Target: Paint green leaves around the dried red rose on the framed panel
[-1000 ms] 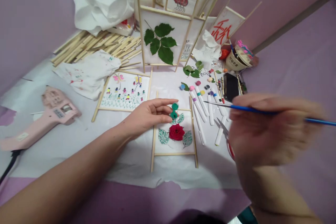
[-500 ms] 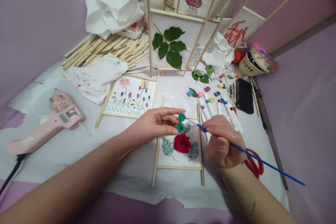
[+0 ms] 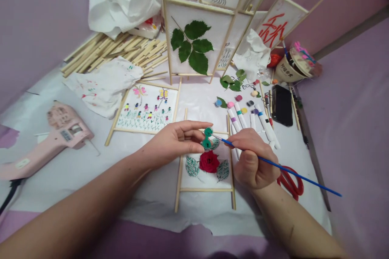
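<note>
Between thumb and fingers, my left hand (image 3: pixel 174 141) holds a small green paint pot (image 3: pixel 207 143) with its lid flipped open. My right hand (image 3: pixel 255 160) grips a blue paintbrush (image 3: pixel 299 176), whose tip touches the open lid of the pot. Below both hands lies a wooden-stick frame (image 3: pixel 206 190) with a white sheet. On that sheet are a red rose (image 3: pixel 209 162) and green-dotted leaves (image 3: pixel 192 166). Part of the sheet's top is hidden behind the pot and my left fingers.
A pink glue gun (image 3: pixel 65 129) lies left, near a stained cloth (image 3: pixel 106 85) and wooden sticks (image 3: pixel 112 54). A framed panel with leaves (image 3: pixel 194 44) stands behind. Markers (image 3: pixel 267 127), a phone (image 3: pixel 282 105), red scissors (image 3: pixel 291 184) and a paper cup (image 3: pixel 288 68) are on the right.
The view has shifted slightly, so most things sit a little further left and higher. The brush tip has moved closer onto the green pot's lid. Both hands keep their holds.
</note>
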The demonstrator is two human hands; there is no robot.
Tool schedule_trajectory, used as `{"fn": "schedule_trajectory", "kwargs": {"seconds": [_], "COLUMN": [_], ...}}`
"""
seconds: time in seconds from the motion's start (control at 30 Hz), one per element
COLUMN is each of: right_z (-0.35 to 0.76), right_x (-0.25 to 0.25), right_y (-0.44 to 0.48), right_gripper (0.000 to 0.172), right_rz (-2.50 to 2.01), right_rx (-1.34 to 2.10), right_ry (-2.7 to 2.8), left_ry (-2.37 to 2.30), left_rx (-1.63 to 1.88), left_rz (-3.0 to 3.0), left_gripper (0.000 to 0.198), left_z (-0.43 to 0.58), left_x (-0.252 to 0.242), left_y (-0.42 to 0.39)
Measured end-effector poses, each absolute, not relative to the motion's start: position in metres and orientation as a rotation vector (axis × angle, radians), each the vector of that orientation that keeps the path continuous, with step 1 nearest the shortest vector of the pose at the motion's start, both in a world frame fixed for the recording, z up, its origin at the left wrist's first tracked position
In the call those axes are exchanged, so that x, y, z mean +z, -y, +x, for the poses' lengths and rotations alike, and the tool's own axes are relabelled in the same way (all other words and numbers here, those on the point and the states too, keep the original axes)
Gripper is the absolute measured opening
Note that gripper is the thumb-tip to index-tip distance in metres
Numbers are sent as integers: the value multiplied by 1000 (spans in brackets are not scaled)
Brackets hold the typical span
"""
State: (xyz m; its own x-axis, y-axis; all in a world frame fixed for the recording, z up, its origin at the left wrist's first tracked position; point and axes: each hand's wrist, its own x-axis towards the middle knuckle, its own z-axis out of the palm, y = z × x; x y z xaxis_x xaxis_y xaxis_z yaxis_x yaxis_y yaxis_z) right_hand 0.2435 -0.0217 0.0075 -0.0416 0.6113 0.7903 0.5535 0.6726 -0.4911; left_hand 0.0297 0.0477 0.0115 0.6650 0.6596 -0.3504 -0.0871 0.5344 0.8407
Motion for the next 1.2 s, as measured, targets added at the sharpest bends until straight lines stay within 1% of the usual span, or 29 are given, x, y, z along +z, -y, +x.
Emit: {"fn": "schedule_trajectory", "kwargs": {"seconds": [0.13,0.2,0.33,0.5,0.67,1.2], "right_z": [245,249,257,261,259,262], "right_x": [12,10,-7,-24,-23,-20], "right_y": [20,22,27,25,23,26], "right_gripper": [23,22,19,18,18,17], "right_rz": [-934,-934,-971,-1008,-1022,-1158], "right_rx": [-6,27,141,169,248,301], "right_ry": [1544,1504,1572,1600,1651,1775], "left_ry": [-749,-762,-750,-721,-721,-657], "left_rx": [519,545,573,577,552,558], "left_rz": [893,877,836,810,814,768], "left_gripper": [54,55,54,51,51,46], "left_z": [29,29,28,28,27,26], "left_x": [10,9,7,5,5,4], "left_y": [-49,-49,-49,-49,-50,-50]}}
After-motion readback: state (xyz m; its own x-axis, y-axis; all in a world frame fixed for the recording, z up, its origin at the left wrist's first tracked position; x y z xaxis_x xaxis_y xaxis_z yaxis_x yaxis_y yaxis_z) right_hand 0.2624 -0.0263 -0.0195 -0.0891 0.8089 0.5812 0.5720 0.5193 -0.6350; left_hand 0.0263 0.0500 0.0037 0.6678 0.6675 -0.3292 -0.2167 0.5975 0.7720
